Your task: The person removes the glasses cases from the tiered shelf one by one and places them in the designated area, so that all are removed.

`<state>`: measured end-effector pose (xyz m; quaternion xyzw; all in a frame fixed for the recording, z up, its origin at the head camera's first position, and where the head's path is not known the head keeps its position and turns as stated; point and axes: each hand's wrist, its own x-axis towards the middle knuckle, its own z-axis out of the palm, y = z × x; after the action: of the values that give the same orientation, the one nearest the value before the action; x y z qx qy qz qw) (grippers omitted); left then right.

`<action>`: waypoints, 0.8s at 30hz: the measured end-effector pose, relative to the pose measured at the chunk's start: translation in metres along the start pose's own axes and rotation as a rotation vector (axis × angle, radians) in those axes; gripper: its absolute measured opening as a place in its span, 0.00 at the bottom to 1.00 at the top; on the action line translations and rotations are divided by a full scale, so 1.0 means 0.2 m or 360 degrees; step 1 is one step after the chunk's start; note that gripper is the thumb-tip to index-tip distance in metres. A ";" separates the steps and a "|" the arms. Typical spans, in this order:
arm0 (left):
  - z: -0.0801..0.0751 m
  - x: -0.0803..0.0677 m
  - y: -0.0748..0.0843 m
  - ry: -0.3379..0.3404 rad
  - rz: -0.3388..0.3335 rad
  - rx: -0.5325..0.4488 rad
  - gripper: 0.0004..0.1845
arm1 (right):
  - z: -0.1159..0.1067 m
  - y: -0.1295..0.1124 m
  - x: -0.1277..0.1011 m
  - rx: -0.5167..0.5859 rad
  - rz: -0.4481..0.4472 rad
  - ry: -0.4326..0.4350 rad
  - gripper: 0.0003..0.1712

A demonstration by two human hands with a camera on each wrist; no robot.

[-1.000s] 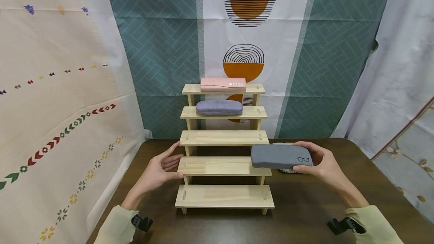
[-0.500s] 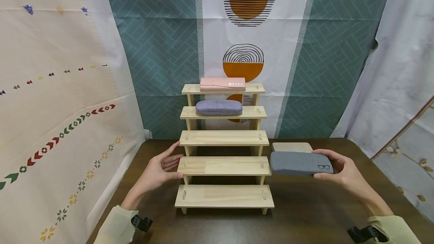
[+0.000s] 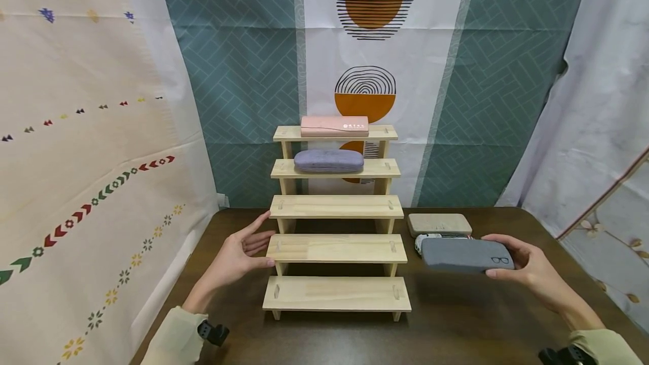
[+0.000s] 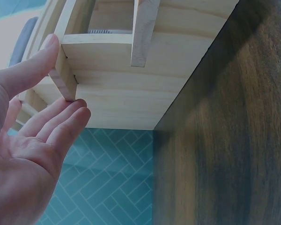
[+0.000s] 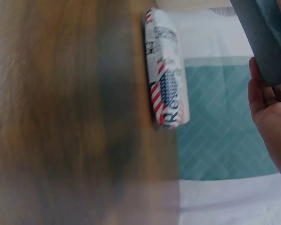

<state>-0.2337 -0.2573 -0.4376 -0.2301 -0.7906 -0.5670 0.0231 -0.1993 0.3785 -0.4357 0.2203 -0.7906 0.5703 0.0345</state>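
Note:
A wooden stepped rack [image 3: 337,247] [image 4: 126,89] stands mid-table. My left hand [image 3: 242,252] [image 4: 35,122] lies open against the left end of its second step, fingers straight. My right hand [image 3: 527,266] grips a grey glasses case [image 3: 466,254] [image 5: 267,37] by its right end, low over the table to the rack's right. Just behind it lies a flag-patterned case [image 3: 431,238] [image 5: 165,70], and a beige case [image 3: 439,223] lies further back. A pink case [image 3: 334,126] sits on the top step and a purple case [image 3: 328,160] on the one below.
The dark wooden table [image 3: 456,320] has hanging printed cloths behind and on both sides. The three lower steps of the rack carry nothing. Bare tabletop shows in front of the rack.
My right hand has carried the grey case rightwards and down, away from the rack's second step to beside the cases on the table. The left hand has stayed put.

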 end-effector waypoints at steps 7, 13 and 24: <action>0.00 0.00 0.00 -0.0008 0.0013 -0.0015 0.59 | -0.02 0.06 -0.01 -0.0079 0.0078 -0.0035 0.35; 0.00 0.00 0.00 -0.0023 0.0027 -0.0028 0.59 | -0.03 0.11 -0.03 -0.0120 0.0181 -0.0031 0.35; 0.00 0.00 0.00 -0.0019 0.0029 -0.0024 0.59 | -0.04 0.19 -0.04 -0.0129 0.0225 -0.0029 0.35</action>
<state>-0.2344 -0.2576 -0.4376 -0.2407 -0.7842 -0.5714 0.0218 -0.2090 0.3981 -0.4685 0.1674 -0.8270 0.5367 -0.0043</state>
